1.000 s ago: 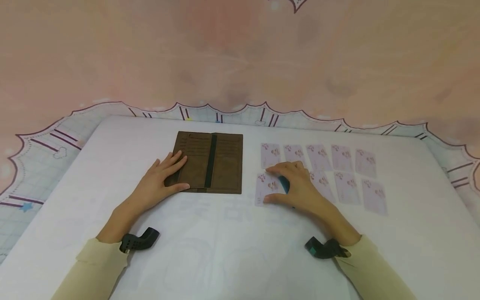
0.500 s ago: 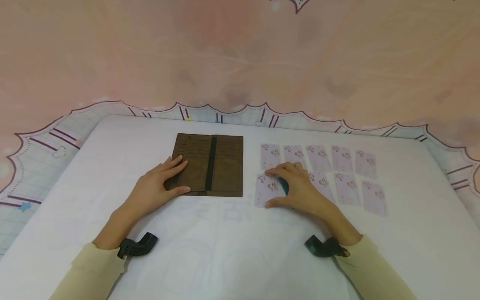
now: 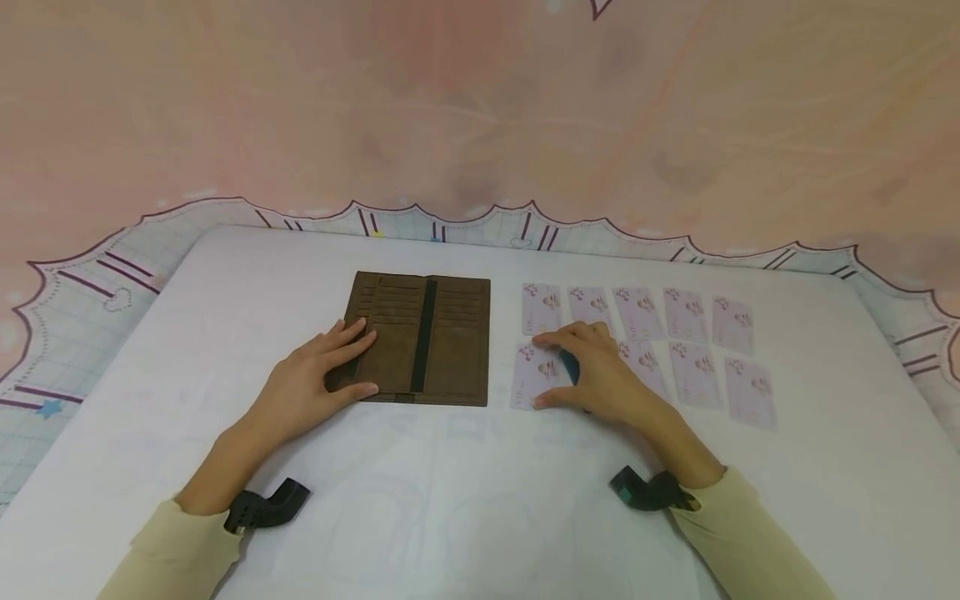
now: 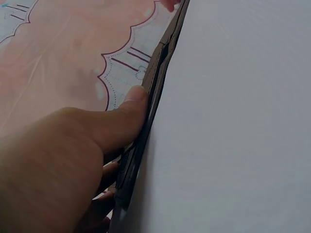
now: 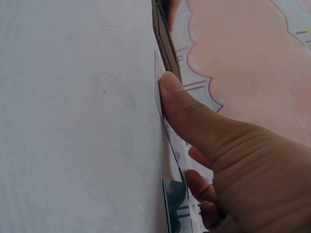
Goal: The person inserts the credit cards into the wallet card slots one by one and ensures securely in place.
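Observation:
A brown bifold wallet (image 3: 459, 354) with card slots and a dark elastic band lies open on the white table. My left hand (image 3: 300, 387) rests at its left side, fingers spread over the left panel and thumb on the near edge; in the left wrist view that thumb lies along the wallet's edge. To the right, my right hand (image 3: 603, 375) arches over a pale pink printed card (image 3: 528, 375). Index fingertip and thumb touch near its far and near edges. Under the palm shows a glossy teal card-like piece (image 5: 176, 204), mostly hidden in the head view.
Several matching pink cards lie in two rows around and right of my right hand, such as one in the far row (image 3: 682, 315) and one in the near row (image 3: 750, 392). A patterned cloth backdrop (image 3: 480, 108) rises behind the table.
The wallet has slid slightly toward me, and my left hand and forearm have drawn back with it. My right hand stays at the same card.

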`<act>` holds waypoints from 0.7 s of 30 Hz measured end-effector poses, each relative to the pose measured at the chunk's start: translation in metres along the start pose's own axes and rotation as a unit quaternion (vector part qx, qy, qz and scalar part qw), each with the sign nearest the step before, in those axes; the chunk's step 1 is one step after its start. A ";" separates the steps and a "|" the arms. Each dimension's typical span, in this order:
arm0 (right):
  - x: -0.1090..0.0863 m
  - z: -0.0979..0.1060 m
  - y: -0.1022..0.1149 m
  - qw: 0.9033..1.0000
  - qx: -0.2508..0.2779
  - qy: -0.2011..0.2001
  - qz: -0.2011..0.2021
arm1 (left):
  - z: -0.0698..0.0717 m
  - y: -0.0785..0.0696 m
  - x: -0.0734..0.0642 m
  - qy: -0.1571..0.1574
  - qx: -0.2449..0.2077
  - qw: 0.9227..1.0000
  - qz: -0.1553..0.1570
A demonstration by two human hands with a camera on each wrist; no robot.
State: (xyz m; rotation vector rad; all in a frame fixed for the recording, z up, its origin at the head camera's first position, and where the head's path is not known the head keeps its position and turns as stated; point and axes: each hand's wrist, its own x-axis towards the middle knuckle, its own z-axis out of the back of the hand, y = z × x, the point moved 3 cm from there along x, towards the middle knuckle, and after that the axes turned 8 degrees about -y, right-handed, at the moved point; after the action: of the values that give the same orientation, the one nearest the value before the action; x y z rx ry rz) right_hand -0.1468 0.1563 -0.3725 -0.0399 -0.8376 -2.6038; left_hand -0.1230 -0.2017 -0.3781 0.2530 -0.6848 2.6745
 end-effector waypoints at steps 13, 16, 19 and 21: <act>0.003 -0.001 -0.002 1.000 -0.012 0.004 -0.020 | -0.004 -0.009 -0.009 -0.005 -0.026 0.999 -0.032; 0.003 -0.003 -0.002 1.000 -0.010 0.003 -0.024 | -0.005 -0.003 -0.008 -0.006 -0.026 0.999 -0.043; 0.002 -0.003 -0.002 1.000 -0.004 -0.002 -0.024 | -0.003 0.003 -0.002 0.001 -0.031 0.999 -0.042; 0.001 -0.003 0.000 1.000 0.002 -0.009 -0.017 | -0.002 0.006 0.004 0.009 -0.047 0.998 -0.035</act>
State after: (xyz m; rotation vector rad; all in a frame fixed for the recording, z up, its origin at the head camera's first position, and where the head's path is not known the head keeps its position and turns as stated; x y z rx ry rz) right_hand -0.1480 0.1545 -0.3749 -0.0479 -0.8563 -2.6363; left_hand -0.1292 -0.2045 -0.3809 0.2246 -0.7783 2.5667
